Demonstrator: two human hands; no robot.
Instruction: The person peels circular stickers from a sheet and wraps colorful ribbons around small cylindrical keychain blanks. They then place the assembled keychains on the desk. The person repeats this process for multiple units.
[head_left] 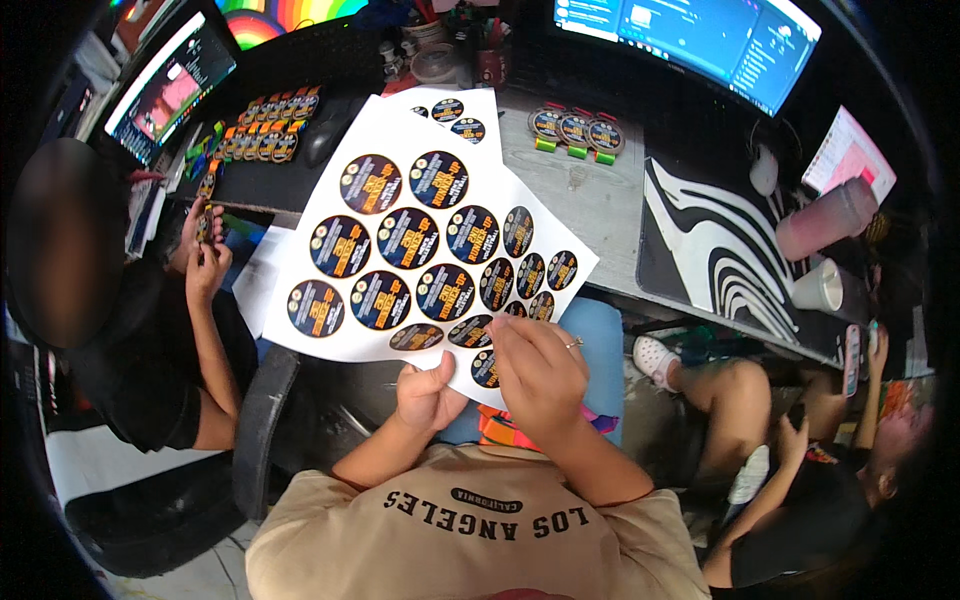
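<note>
Left hand [430,395] and right hand [540,375] at a sheet [490,185] of round labels [408,238]

The left hand is clamped on the near edge of the white sheet, thumb on top, other fingers mostly hidden beneath. The right hand, wearing one ring [574,343], has its fingertips drawn together at the lower right labels; whether one is pinched between them cannot be told. The sheet is tilted in front of the person's chest, its far part over the bench [600,200].

The right hand covers part of the sheet's lower right corner. The sheet in turn hides much of a second sheet [485,105] beyond it. A multicoloured ribbon [500,430] lies just below the near edge. On the bench, to the right, are a black-and-white mat [720,240], a pink tumbler [825,220] and a white cup [818,287]; a black mouse [320,145] is at the left.

At least sixteen dark labels show on the held sheet, and three, partly covered, on the second. Three medals [575,130] with ribbons lie beyond it; the left cluster of medals [265,128] overlaps too much to count. Two co-workers sit nearby, one on each side.
</note>
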